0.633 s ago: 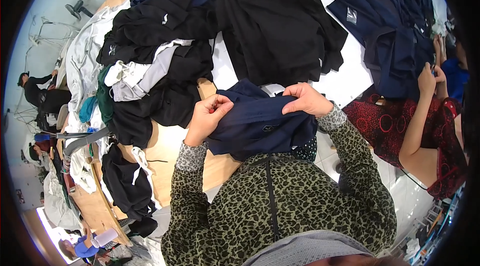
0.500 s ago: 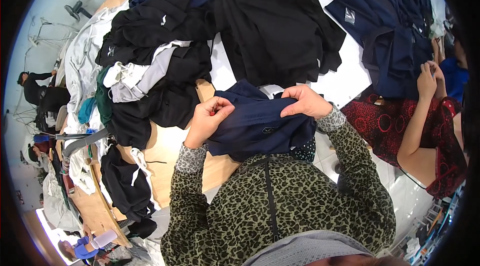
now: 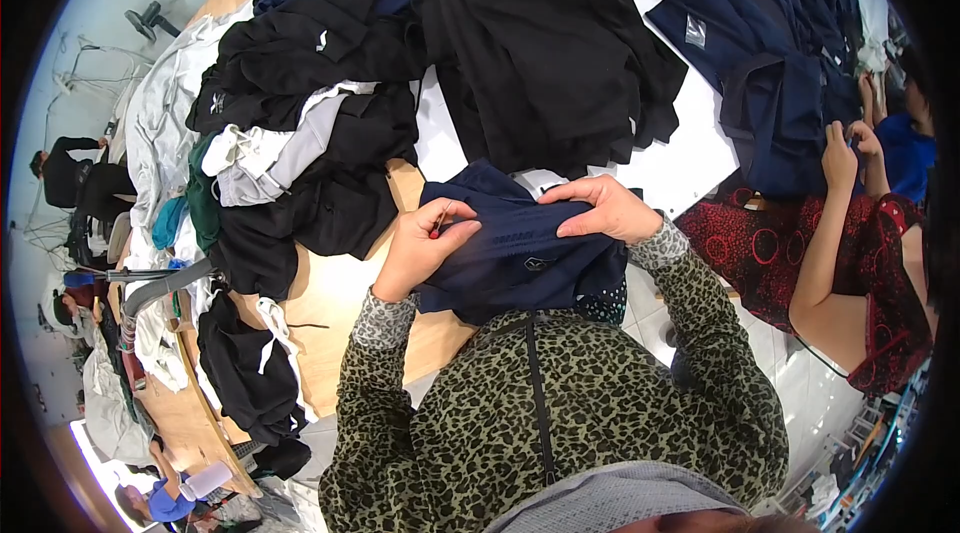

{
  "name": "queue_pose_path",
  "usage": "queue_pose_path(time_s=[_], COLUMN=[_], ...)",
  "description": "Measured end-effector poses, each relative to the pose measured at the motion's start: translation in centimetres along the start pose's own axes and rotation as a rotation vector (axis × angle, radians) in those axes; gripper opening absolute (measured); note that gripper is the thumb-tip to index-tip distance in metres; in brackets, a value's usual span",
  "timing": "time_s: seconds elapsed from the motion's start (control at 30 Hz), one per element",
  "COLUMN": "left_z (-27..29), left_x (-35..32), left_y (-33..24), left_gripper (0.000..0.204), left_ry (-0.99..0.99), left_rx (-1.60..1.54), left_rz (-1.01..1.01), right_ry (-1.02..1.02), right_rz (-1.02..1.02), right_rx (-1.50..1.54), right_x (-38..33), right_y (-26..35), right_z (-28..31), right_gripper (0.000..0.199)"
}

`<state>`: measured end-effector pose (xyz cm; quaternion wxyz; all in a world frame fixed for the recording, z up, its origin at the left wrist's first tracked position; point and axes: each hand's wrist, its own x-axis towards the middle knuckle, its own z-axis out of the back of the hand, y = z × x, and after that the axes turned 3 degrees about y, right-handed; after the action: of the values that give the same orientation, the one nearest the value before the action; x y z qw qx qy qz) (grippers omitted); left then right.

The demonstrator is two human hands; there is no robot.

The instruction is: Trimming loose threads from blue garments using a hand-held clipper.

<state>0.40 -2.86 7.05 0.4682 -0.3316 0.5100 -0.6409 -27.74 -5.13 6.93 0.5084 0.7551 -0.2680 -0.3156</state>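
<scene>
A navy blue garment [image 3: 495,278] with a small logo patch lies bunched over the near table edge and against my front. My left hand [image 3: 422,245] is closed at its left side, thumb and forefinger pinching by the cloth. A small red object [image 3: 437,230] shows between those fingers, mostly hidden, so its kind is unclear. On the right side of the cloth, my right hand [image 3: 608,211] grips the fabric between thumb and fingers. The stretch of cloth between both hands is spread out.
Black garments [image 3: 545,43] are stacked ahead, with a mixed clothing heap [image 3: 310,133] on the left. Navy garments [image 3: 770,53] cover the far right. Beside me on the right, a person in a red-and-black patterned outfit [image 3: 770,253] handles cloth. A grey curved bar [image 3: 165,288] stands at left.
My right hand has shifted slightly left on the navy garment, bringing the hands closer together. The neighbour's hands have moved slightly left and apart.
</scene>
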Motion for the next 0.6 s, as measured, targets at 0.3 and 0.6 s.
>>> queue_pose_path(time_s=[0.3, 0.6], left_z=[-1.6, -3.5], left_x=[-0.2, 1.5], left_y=[-0.8, -2.6], left_gripper=[0.018, 0.018], left_ry=[0.026, 0.127], left_rx=[0.125, 0.389], left_rz=[-0.103, -0.344], right_ry=[-0.008, -0.103], right_rz=[-0.026, 0.060], right_rx=[-0.064, -0.033], right_x=[0.0, -0.2], right_y=[-0.4, -0.2], right_z=[-0.4, -1.3], right_gripper=[0.025, 0.013])
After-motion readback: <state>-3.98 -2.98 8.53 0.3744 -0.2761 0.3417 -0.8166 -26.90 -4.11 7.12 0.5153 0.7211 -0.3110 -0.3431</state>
